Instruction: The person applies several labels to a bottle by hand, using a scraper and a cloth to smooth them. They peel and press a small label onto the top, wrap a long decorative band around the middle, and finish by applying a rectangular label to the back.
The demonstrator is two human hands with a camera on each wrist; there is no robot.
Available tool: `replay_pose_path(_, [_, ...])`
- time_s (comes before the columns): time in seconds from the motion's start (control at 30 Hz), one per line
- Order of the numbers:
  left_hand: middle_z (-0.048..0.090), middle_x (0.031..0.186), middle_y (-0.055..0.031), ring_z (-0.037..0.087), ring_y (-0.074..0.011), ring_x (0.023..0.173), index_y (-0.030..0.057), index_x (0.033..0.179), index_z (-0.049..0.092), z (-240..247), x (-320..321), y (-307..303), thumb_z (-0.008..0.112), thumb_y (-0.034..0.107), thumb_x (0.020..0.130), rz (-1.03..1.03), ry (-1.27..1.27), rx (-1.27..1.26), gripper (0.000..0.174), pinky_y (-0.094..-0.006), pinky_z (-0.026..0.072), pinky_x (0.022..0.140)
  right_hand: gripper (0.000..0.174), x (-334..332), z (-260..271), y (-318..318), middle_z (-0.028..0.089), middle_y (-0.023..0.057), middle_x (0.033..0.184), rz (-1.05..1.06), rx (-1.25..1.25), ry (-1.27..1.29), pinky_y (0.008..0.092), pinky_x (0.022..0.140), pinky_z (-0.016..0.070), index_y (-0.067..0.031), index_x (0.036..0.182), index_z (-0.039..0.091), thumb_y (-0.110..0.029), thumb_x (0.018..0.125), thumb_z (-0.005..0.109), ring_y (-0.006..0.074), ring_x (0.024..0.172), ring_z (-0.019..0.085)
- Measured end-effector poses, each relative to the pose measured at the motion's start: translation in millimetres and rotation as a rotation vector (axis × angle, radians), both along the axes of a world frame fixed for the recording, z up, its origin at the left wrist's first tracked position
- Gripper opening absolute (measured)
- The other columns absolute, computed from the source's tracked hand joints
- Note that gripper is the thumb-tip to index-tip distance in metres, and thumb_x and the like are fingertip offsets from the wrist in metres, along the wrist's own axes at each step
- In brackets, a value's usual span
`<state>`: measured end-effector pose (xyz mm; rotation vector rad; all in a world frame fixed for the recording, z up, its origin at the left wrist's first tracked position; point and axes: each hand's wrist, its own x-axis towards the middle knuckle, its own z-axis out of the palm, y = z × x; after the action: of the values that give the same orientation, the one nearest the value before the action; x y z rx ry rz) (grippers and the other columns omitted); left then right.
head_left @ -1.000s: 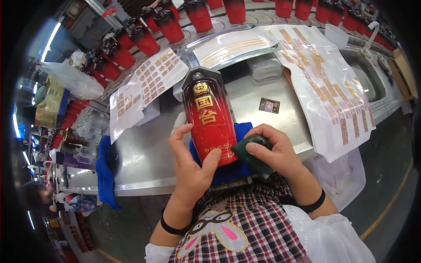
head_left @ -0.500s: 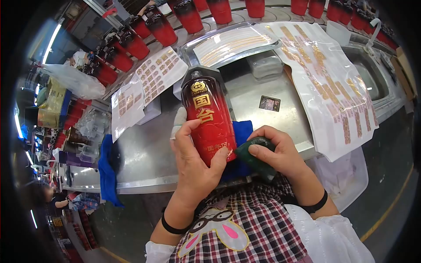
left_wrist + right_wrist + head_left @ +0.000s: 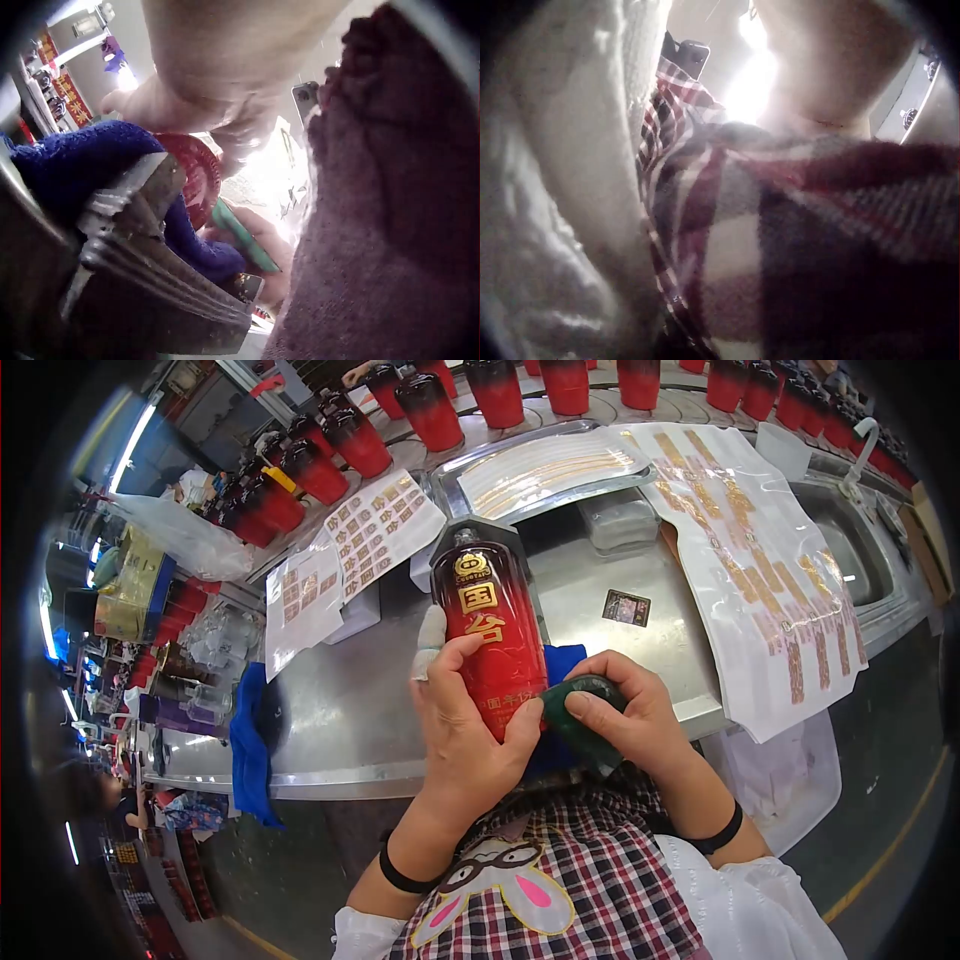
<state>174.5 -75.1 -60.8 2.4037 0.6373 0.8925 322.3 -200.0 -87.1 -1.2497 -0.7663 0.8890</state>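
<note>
A red bottle with a black top and gold characters (image 3: 505, 650) lies neck away from the body, its lower part over a blue cloth (image 3: 567, 658). My left hand (image 3: 468, 735) grips the bottle's lower left side, thumb near its base and fingers curled on the edge; some fingertips have white covers. My right hand (image 3: 640, 715) pinches a dark green pad (image 3: 585, 722) against the bottle's lower right corner. In the left wrist view the round red base (image 3: 196, 176) shows beside the left hand (image 3: 217, 82), with the green pad (image 3: 246, 236) below it. The right wrist view shows mostly clothing.
Sticker sheets (image 3: 760, 575) lie at the right, others (image 3: 375, 530) at the left. A metal tray (image 3: 545, 470) stands behind the bottle, a small dark card (image 3: 626, 608) right of it. Red bottles (image 3: 430, 410) line a conveyor at the back; a sink (image 3: 845, 545) is far right.
My left hand has moved up along the bottle's side and its fingers have curled in onto it. The green pad stays in my right hand. Bottles on the conveyor have shifted right.
</note>
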Motion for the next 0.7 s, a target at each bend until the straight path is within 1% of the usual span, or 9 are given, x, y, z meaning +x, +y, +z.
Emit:
replay_pose_path(0.13, [0.044,0.134,-0.0205,0.041,-0.0360,0.122,0.0017,0.134,0.037,1,-2,0,0.072,0.019,0.082,-0.034,-0.010,-0.071,0.066,-0.0460,0.0296,0.107,0.021,-1,-1,1,0.065,0.0021,0.086,-0.013,0.002,-0.002,0.0227,0.071,0.0494,-0.0017,0.102,0.063,-0.016,0.089,0.071,0.0063,0.078,0.058])
replay_pose_path(0.23, [0.036,0.142,-0.0236,0.039,-0.0341,0.127,0.0004,0.137,0.035,-8,-3,7,0.067,0.019,0.089,-0.109,-0.194,-0.238,0.060,-0.0440,0.0266,0.111,0.023,-1,-2,0,0.065,0.0024,0.085,-0.031,-0.011,-0.029,0.0237,0.070,0.0497,-0.0012,0.103,0.062,-0.017,0.089,0.071,0.0073,0.078,0.059])
replay_pose_path(0.3, [0.031,0.146,-0.0251,0.038,-0.0332,0.128,-0.0004,0.138,0.035,-12,-8,11,0.064,0.019,0.092,-0.142,-0.210,-0.320,0.058,-0.0430,0.0260,0.112,0.025,1,-6,-2,0.065,0.0030,0.084,-0.060,-0.012,-0.084,0.0248,0.069,0.0498,-0.0010,0.105,0.061,-0.017,0.090,0.071,0.0083,0.077,0.059])
replay_pose_path(0.4, [0.031,0.146,-0.0253,0.038,-0.0330,0.129,-0.0016,0.138,0.034,-16,-10,12,0.063,0.019,0.093,-0.149,-0.211,-0.334,0.058,-0.0422,0.0274,0.112,0.028,2,-4,-10,0.065,0.0052,0.082,-0.192,-0.042,-0.178,0.0265,0.068,0.0500,-0.0019,0.110,0.058,-0.018,0.091,0.069,0.0111,0.075,0.061])
replay_pose_path(0.43, [0.032,0.145,-0.0250,0.038,-0.0331,0.128,-0.0020,0.138,0.034,-18,-11,12,0.063,0.019,0.093,-0.146,-0.207,-0.320,0.058,-0.0420,0.0282,0.111,0.031,1,6,-18,0.068,0.0131,0.095,-0.203,-0.091,-0.416,0.0320,0.074,0.0518,-0.0023,0.120,0.056,-0.010,0.091,0.064,0.0193,0.085,0.065])
replay_pose_path(0.53, [0.034,0.143,-0.0246,0.038,-0.0333,0.128,-0.0034,0.139,0.034,-18,-11,11,0.062,0.019,0.093,-0.129,-0.193,-0.347,0.059,-0.0416,0.0290,0.111,0.042,-8,20,-12,0.063,0.0229,0.117,-0.188,0.183,-0.884,0.0393,0.085,0.0518,-0.0032,0.128,0.055,0.001,0.086,0.061,0.0306,0.101,0.062])
replay_pose_path(0.57, [0.035,0.142,-0.0243,0.039,-0.0333,0.128,-0.0036,0.139,0.034,-17,-11,11,0.062,0.018,0.092,-0.123,-0.174,-0.302,0.059,-0.0416,0.0292,0.111,0.058,-6,21,-11,0.052,0.0289,0.133,-0.087,0.211,-1.105,0.0447,0.095,0.0488,-0.0067,0.134,0.054,0.006,0.078,0.060,0.0394,0.114,0.055])
replay_pose_path(0.63, [0.037,0.140,-0.0237,0.039,-0.0334,0.128,-0.0041,0.139,0.033,-15,-11,12,0.062,0.018,0.092,-0.108,-0.138,-0.212,0.059,-0.0415,0.0297,0.110,0.060,-13,19,-11,0.050,0.0295,0.135,-0.018,0.159,-1.190,0.0448,0.099,0.0477,-0.0087,0.134,0.055,0.005,0.076,0.061,0.0412,0.118,0.054])
replay_pose_path(0.7, [0.037,0.139,-0.0233,0.040,-0.0333,0.127,-0.0036,0.139,0.033,-17,-11,12,0.062,0.018,0.092,-0.108,-0.152,-0.217,0.059,-0.0416,0.0303,0.110,0.058,-15,13,-13,0.047,0.0306,0.137,0.041,0.098,-1.240,0.0454,0.102,0.0467,-0.0105,0.132,0.058,0.002,0.075,0.062,0.0434,0.122,0.052])
